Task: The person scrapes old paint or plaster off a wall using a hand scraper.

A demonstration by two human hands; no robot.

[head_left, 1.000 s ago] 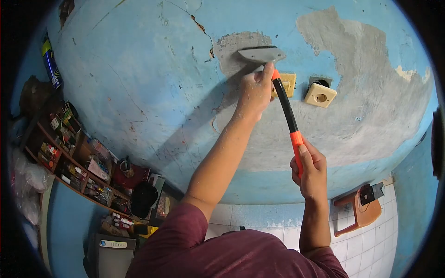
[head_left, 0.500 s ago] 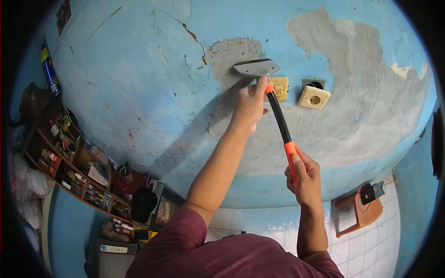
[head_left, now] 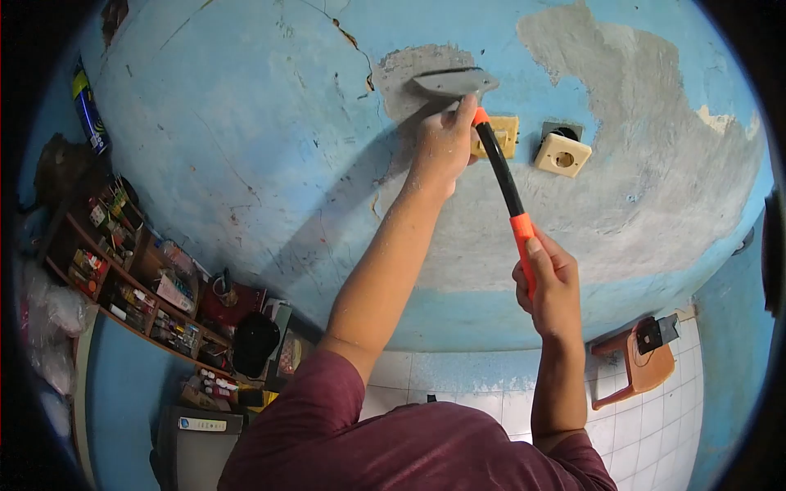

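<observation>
A long-handled scraper (head_left: pixel 501 168) has a wide grey head (head_left: pixel 458 82) against the blue wall, over a bare grey patch (head_left: pixel 401 78). Just under the head, my left hand (head_left: pixel 446 143) grips the tool's neck, thumb up along it. Lower down, my right hand (head_left: pixel 548 282) is wrapped round the orange end of the handle. A yellowed light switch (head_left: pixel 505 135) sits right beside my left hand, partly behind the tool. To its right, a cream socket (head_left: pixel 563 154) hangs out of its dark wall box.
Crowded wooden shelves (head_left: pixel 147 286) stand at the left, near plastic bags (head_left: pixel 61 327). An orange stool (head_left: pixel 647 364) with a dark object on it is at the lower right on the tiled floor (head_left: pixel 626 438). A crack (head_left: pixel 352 41) runs down the upper wall.
The scraper and both hands appear slightly further right in view. The scraper head and my left hand are higher up the wall. The view has shifted a little too.
</observation>
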